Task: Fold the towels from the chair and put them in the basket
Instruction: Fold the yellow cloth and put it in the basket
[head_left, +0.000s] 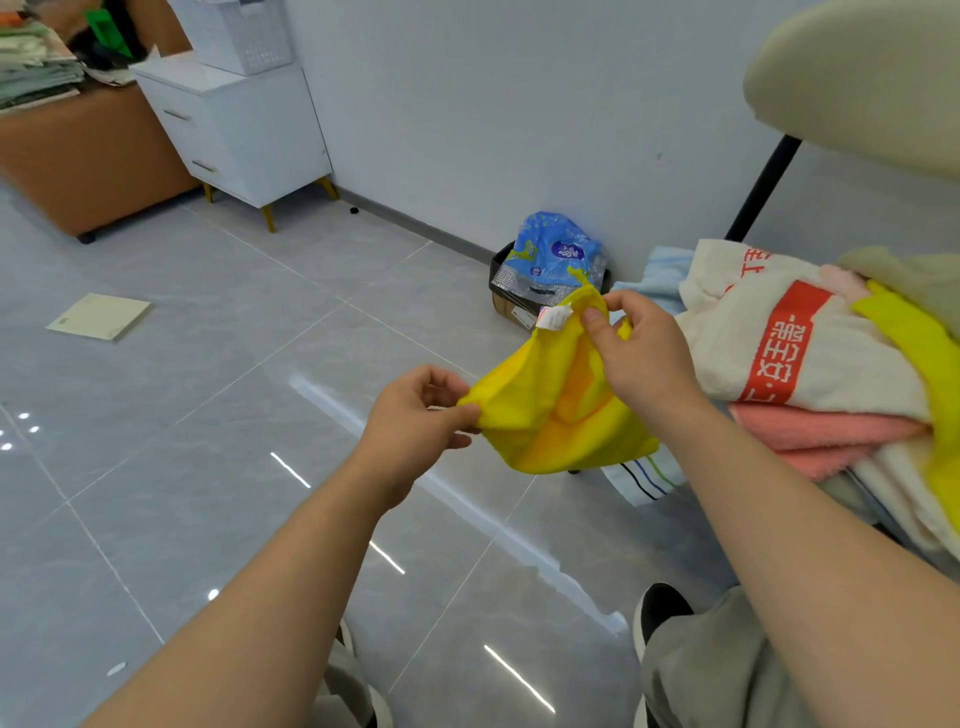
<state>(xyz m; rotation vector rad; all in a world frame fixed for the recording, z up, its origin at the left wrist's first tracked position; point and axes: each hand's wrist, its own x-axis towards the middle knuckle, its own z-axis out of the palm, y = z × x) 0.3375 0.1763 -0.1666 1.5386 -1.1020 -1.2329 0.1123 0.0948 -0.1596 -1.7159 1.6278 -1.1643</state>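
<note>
A small yellow towel (550, 415) with a white care tag hangs in the air between my hands, over the floor. My left hand (415, 415) pinches its left corner. My right hand (639, 353) pinches the upper edge beside the tag. At the right, a pile of towels (831, 374) lies on the chair (852, 73): a white one with a red band, pink ones, another yellow one and a light blue one behind. A white basket (239, 36) stands on the white cabinet at the far left.
A white two-drawer cabinet (239, 130) stands against the wall, with a brown sofa (88, 166) to its left. A dark bin with a blue plastic bag (550, 260) sits by the wall. A pale flat board (98, 317) lies on the grey tiled floor.
</note>
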